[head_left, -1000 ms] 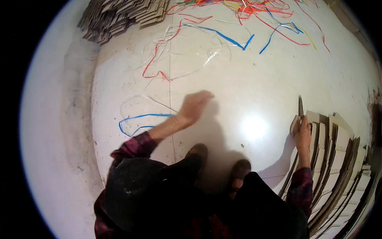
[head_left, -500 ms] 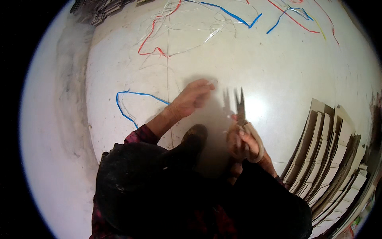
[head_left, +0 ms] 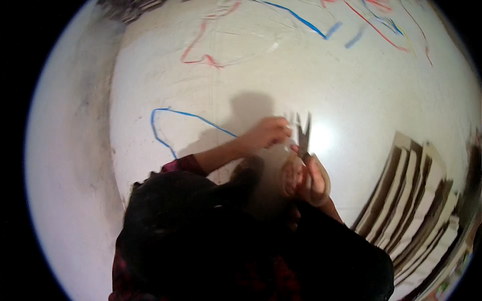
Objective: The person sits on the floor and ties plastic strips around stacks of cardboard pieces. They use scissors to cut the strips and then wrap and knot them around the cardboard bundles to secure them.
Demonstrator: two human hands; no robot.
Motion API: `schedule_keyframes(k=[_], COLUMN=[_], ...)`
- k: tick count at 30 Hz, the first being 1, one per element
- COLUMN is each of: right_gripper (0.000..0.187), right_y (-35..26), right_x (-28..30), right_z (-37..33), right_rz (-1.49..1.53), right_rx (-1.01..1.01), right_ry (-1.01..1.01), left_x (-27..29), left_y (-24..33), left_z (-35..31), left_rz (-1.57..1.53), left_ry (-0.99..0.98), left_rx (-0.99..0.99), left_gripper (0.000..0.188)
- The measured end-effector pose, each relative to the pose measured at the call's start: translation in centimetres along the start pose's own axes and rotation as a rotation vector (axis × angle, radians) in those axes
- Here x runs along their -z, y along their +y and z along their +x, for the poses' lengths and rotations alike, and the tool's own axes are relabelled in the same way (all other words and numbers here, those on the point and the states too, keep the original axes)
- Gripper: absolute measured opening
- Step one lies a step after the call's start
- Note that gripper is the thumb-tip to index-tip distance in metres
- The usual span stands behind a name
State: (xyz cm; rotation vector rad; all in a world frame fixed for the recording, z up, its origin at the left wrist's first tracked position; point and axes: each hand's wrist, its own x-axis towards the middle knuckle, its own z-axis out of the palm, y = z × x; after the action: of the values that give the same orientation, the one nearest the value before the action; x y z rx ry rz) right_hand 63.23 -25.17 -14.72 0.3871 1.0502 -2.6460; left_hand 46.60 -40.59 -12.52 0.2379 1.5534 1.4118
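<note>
My right hand (head_left: 303, 178) is closed round a pair of scissors (head_left: 305, 135) with pale handles. The blades point away from me and stand slightly apart. Just left of them, my left hand (head_left: 271, 131) is closed in a pinch, its fingertips close to the blades. Something small and whitish shows at those fingertips, too blurred to name. From behind my left forearm a blue strap (head_left: 196, 116) runs out over the pale floor (head_left: 150, 85).
Loose red strap (head_left: 202, 37) and clear strands lie on the floor ahead, with more blue strap (head_left: 298, 20) farther right. Folded cardboard sheets (head_left: 409, 195) stand in a row at my right. A wall (head_left: 75, 150) runs along the left.
My left hand has moved right and a little nearer to me, coming close to the scissors' blades. The right hand still holds the scissors in nearly the same place.
</note>
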Motion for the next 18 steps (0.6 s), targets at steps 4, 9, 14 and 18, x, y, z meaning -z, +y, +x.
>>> schedule_keyframes(k=[4, 9, 14, 18], right_gripper=[0.056, 0.059, 0.054, 0.051], right_y=[-1.8, -2.2, -2.0, 0.4], right_x=[-4.4, -5.6, -4.6, -1.0], right_z=[-0.6, -0.8, -0.6, -0.5], right_rz=[0.419, 0.222, 0.174, 0.354], right_rx=[-0.063, -0.111, -0.119, -0.177], right_ry=[0.124, 0.377, 0.293, 0.088], left_x=[-2.3, -4.4, -4.2, -3.6], left_y=[-3.8, -2.7, -3.9, -4.7], left_z=[1.9, 1.2, 1.7, 1.0], left_rz=[0.264, 0.197, 0.294, 0.338], left_ry=[-0.092, -0.009, -0.007, -0.064], left_rx=[-0.355, -0.336, -0.548, -0.539], left_gripper=[0.015, 0.019, 0.021, 0.016])
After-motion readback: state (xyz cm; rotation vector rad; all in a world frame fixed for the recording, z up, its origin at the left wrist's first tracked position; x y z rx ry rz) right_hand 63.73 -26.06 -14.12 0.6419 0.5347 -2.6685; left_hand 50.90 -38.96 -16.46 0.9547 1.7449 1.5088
